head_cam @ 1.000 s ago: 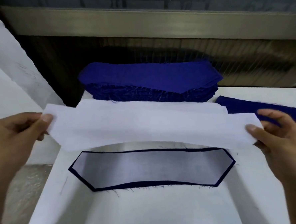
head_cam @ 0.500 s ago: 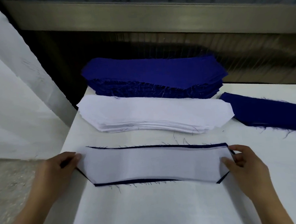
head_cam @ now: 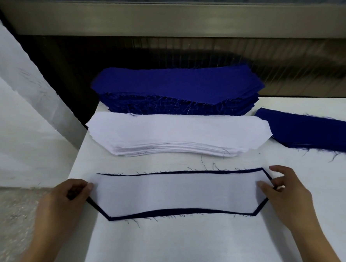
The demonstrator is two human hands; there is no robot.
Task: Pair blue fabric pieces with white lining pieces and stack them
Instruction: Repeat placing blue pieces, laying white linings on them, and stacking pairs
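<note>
The top white lining piece [head_cam: 180, 191] sits flat on a blue fabric piece [head_cam: 173, 211], on the near side of the white lining stack [head_cam: 178, 132] and parallel to it. Just a thin dark blue border peeks out around the white, widest along the near edge and at the two slanted ends. The pair is a long, flattened hexagon with its long axis running left to right across the table [head_cam: 185, 247], so its pointed ends aim out toward the hands. The left hand [head_cam: 65, 200] has the left end. Its thumb [head_cam: 89, 186] is pressed on top of the white and the other fingers are curled in beside it with a bit of blue showing under them, so it looks like a pinch on that end. The right hand [head_cam: 287, 188] does the same at the other end, with its thumb [head_cam: 261, 185] lying on the white just inside the slanted edge. Its fingers curve around the tip, and the blue border passes between thumb and fingers. Whether those fingers actually reach under the cloth can't be made out. Behind the white lining stack, touching its far edge, is a taller blue fabric stack [head_cam: 175, 86]. To the right of the white lining stack lies a loose blue piece [head_cam: 314, 132] with frayed threads, angled away.
</note>
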